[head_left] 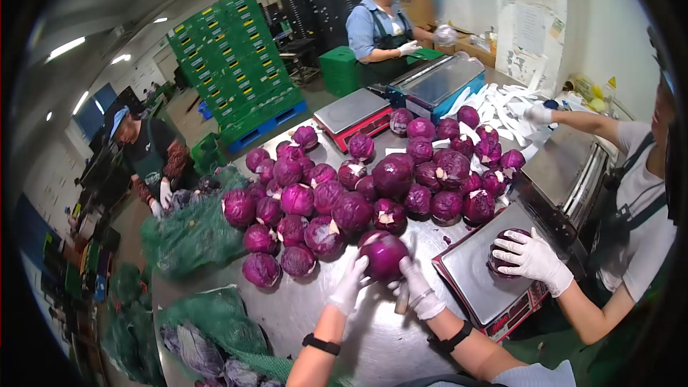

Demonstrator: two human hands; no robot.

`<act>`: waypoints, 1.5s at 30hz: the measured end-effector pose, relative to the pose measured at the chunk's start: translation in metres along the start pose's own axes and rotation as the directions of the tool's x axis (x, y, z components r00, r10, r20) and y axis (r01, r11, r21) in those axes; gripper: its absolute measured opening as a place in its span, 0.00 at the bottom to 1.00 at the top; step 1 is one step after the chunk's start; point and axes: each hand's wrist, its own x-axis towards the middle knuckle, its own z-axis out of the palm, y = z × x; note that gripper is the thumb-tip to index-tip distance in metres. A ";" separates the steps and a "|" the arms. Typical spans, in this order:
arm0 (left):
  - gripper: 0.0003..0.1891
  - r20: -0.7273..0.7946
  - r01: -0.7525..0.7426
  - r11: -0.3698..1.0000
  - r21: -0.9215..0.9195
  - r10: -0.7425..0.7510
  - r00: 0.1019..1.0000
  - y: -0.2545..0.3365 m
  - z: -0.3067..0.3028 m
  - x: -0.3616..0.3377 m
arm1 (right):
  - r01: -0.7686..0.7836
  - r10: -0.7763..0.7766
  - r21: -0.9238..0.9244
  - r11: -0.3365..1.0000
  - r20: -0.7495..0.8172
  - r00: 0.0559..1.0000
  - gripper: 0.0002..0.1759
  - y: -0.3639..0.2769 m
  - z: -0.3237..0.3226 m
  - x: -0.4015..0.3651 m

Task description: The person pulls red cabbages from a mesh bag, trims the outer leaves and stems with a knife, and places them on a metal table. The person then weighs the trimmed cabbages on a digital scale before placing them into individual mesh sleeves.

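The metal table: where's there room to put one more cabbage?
There's bare metal table between the lower green net, the front cabbages and the left hand. A smaller gap lies between the held cabbage and the nearest scale. Beyond the held cabbage it's crowded with the cabbage heap.

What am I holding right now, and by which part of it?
A purple cabbage, by its lower sides between your left hand and right hand; the right also seems to hold a small, unclear object.

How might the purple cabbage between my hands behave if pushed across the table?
The cabbage would probably roll, since it looks nearly round and the metal table smooth. Its tight, glossy surface suggests it's firm and perhaps slippery.
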 end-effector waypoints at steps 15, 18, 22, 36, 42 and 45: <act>0.26 -0.465 0.185 0.428 0.885 0.831 0.306 -0.032 -0.053 -0.256 | 0.101 -0.077 -0.312 0.945 0.086 0.993 0.26 0.004 -0.026 0.015; 0.25 -0.702 0.297 0.698 0.652 0.703 -0.110 -0.097 -0.082 -0.330 | 0.108 -0.011 -0.417 0.902 0.228 0.974 0.20 0.025 0.014 0.001; 0.32 -0.646 0.444 0.509 0.738 0.723 0.244 -0.135 -0.056 -0.355 | 0.142 0.329 -0.756 0.639 0.436 0.837 0.18 0.079 0.102 -0.045; 0.27 -0.781 0.550 0.795 0.254 -0.167 0.602 -0.303 -0.119 -0.498 | 0.036 0.680 -0.923 0.383 0.308 0.665 0.30 0.282 0.105 -0.057; 0.12 -0.839 -0.391 0.920 0.035 0.239 0.488 -0.109 -0.149 -0.471 | -0.026 0.599 -0.899 0.437 0.269 0.754 0.29 0.271 0.095 -0.084; 0.20 -0.880 0.069 0.944 0.321 0.271 0.391 -0.131 -0.202 -0.405 | -0.137 0.618 -0.876 0.463 0.208 0.758 0.27 0.264 0.095 -0.103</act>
